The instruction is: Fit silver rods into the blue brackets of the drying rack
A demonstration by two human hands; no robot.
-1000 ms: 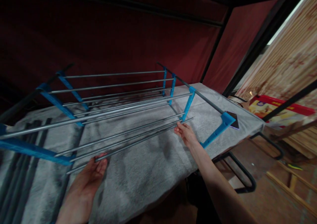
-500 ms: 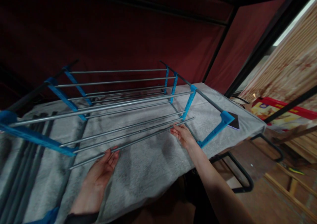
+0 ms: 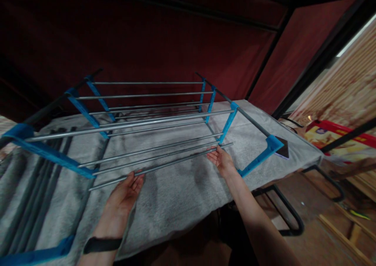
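Observation:
A rack of thin grey metal rods (image 3: 152, 119) set in blue plastic brackets (image 3: 227, 121) stands on a grey cloth-covered table (image 3: 182, 195). The nearest loose rod (image 3: 164, 165) runs slanted from lower left to upper right. My left hand (image 3: 123, 199), palm up with fingers stretched, supports that rod near its left part. My right hand (image 3: 221, 160) holds the rod's right end with curled fingers, beside a blue bracket (image 3: 258, 158).
Spare grey rods (image 3: 26, 203) lie on the cloth at far left. A dark phone-like slab (image 3: 282, 150) lies at the table's right corner. A red and yellow box (image 3: 337, 136) and wooden boards (image 3: 346, 230) lie on the floor at right. Dark red fabric hangs behind.
My left hand slid to the right along the near rod and its fingers stretched out. My right hand stayed at the rod's right end. The view drifted slightly left.

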